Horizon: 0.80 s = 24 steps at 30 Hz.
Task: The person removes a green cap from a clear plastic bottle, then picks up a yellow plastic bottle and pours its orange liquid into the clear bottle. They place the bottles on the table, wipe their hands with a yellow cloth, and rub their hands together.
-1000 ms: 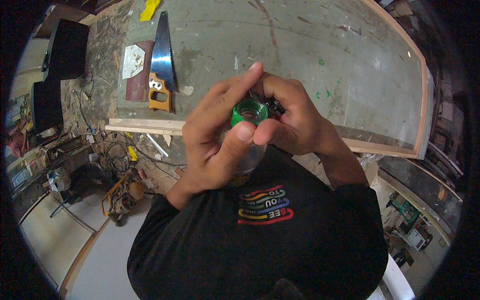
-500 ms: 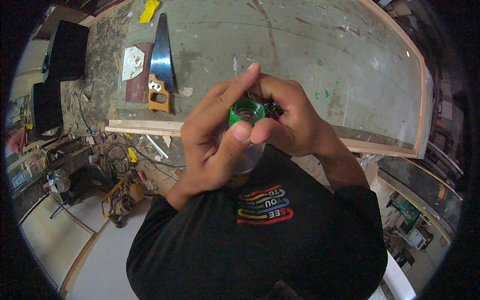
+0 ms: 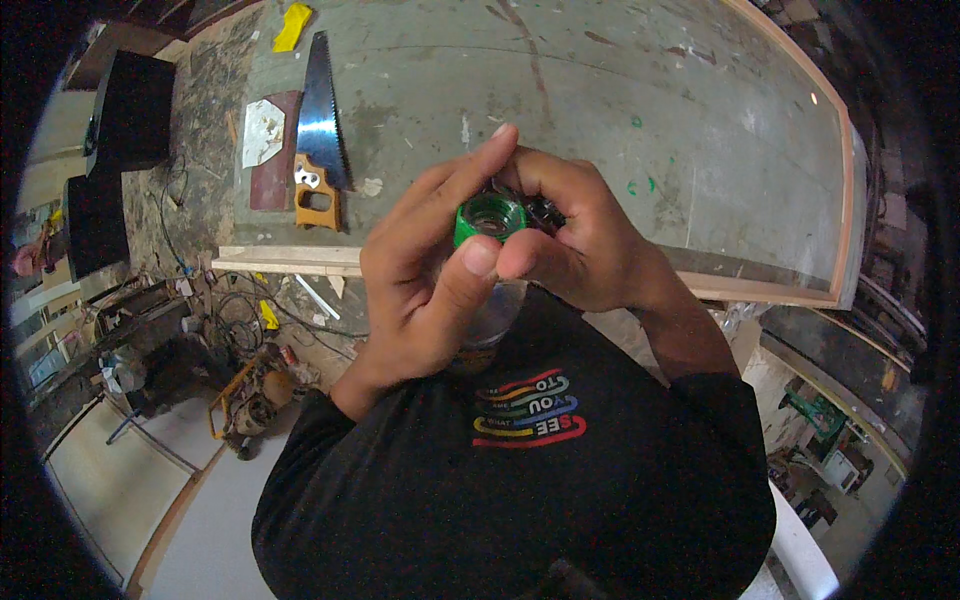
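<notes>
while the head view looks down, the left hand (image 3: 420,265) is closed around a clear bottle (image 3: 495,315), held before the dark shirt (image 3: 640,470). the right hand (image 3: 595,230) is curled on a small black thing (image 3: 545,212), beside the green ring (image 3: 463,228) at the bottle's mouth. the mouth seems already open, the ring sits there, so the handling looks unfinished; what remains, i cannot tell.

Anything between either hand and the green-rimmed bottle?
Right hand: a small dark object sits in its curl, just right of the green rim; can't tell if they touch. Left hand: nothing visible, it's wrapped around the bottle.
</notes>
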Available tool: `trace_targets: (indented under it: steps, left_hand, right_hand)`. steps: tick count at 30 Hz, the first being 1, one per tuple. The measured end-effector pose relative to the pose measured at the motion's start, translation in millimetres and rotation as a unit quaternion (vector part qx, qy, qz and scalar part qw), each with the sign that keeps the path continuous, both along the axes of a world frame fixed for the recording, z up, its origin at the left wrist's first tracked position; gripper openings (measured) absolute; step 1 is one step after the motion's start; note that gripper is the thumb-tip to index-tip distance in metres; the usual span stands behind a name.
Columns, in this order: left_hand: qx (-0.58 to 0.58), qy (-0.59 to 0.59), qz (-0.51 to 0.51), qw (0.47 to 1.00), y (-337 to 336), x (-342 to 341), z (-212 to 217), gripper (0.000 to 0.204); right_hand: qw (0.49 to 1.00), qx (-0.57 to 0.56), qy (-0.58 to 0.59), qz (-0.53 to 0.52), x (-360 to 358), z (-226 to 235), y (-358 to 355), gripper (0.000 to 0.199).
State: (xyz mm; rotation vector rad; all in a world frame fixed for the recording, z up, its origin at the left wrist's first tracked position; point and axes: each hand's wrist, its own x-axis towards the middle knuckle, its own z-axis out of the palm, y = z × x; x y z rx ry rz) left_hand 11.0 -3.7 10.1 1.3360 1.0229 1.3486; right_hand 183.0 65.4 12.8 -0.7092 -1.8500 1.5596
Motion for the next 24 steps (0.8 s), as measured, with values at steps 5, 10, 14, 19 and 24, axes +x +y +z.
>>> trace_targets:
  steps: [5,10,14,19,24]
  left_hand:
    - [0.022,0.016,0.006,1.0,1.4,0.0,-0.5,0.059]
    - [0.03,0.036,0.005,0.999,0.5,-1.8,0.1,0.059]
    - [0.017,0.03,0.004,0.999,-0.2,-2.6,1.2,0.058]
    - [0.018,0.026,0.001,0.999,0.4,-2.0,0.0,0.058]
    - [-0.001,-0.003,0.0,1.0,-0.6,-0.9,-1.1,0.055]
  right_hand:
    - [1.0,-0.026,0.001,0.013,2.0,0.6,-0.2,0.072]
    - [1.0,-0.021,-0.008,0.007,1.2,-0.1,-2.5,0.073]
    - [1.0,-0.019,0.004,-0.005,0.0,-0.7,-4.5,0.072]
    - [0.999,-0.029,0.007,-0.012,1.5,-2.2,-7.1,0.072]
    - [0.999,-0.026,0.014,-0.03,-0.8,-1.3,-9.4,0.069]
